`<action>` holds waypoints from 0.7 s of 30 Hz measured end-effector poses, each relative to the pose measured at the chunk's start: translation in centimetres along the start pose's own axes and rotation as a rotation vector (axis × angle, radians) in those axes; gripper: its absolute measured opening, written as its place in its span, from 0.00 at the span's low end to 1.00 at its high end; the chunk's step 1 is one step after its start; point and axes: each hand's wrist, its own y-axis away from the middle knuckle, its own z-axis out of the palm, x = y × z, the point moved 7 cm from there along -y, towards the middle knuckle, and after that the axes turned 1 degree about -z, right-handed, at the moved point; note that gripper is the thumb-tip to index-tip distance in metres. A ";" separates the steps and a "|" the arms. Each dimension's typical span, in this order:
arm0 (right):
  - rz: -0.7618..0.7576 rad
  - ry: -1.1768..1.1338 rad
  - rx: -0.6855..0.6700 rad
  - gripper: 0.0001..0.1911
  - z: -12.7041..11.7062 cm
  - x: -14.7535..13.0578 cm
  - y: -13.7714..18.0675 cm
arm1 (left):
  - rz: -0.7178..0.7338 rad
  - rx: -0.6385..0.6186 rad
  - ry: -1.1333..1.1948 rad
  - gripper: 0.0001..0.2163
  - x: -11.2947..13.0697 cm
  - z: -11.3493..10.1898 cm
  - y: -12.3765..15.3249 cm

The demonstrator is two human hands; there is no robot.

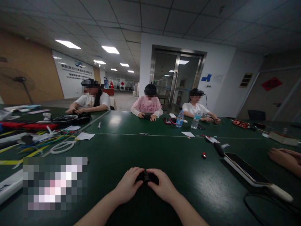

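Note:
A small black object (pixel 147 176), its exact kind unclear, is held between my two hands just above or on the green table (pixel 131 150); I cannot tell which. My left hand (pixel 130 182) wraps its fingers over the left end, thumb on the near side. From the other side my right hand (pixel 162 183) grips the right end in the same way. Fingers cover much of the object, and only its dark middle shows. A small red and silver item (pixel 203 155) lies beyond my right hand.
Cables (pixel 62 146) and tools crowd the left. A white device with a dark screen (pixel 246 168) and a black cord lie right, near another person's hands (pixel 285 158). Two water bottles (pixel 180 119) stand across the table, where three people in headsets sit.

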 end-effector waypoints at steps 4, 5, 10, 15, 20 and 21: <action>0.024 -0.081 -0.008 0.18 -0.1 0.3 0.0 | 0.020 0.006 0.013 0.18 -0.2 0.0 -0.1; 0.023 -0.090 -0.009 0.18 0.0 0.4 -0.1 | 0.024 0.005 0.009 0.18 -0.2 0.0 -0.1; 0.005 -0.048 -0.007 0.17 0.4 0.7 -0.2 | 0.009 0.005 -0.041 0.18 0.2 0.0 0.0; -0.002 -0.018 -0.003 0.17 0.3 0.4 -0.1 | 0.002 0.014 -0.035 0.20 0.1 0.1 -0.2; 0.000 -0.008 -0.002 0.16 0.1 0.1 0.1 | -0.018 0.032 -0.056 0.22 -0.5 0.1 -0.3; -0.002 -0.004 -0.004 0.15 0.1 0.1 0.1 | -0.018 0.032 -0.071 0.22 -0.5 0.1 -0.3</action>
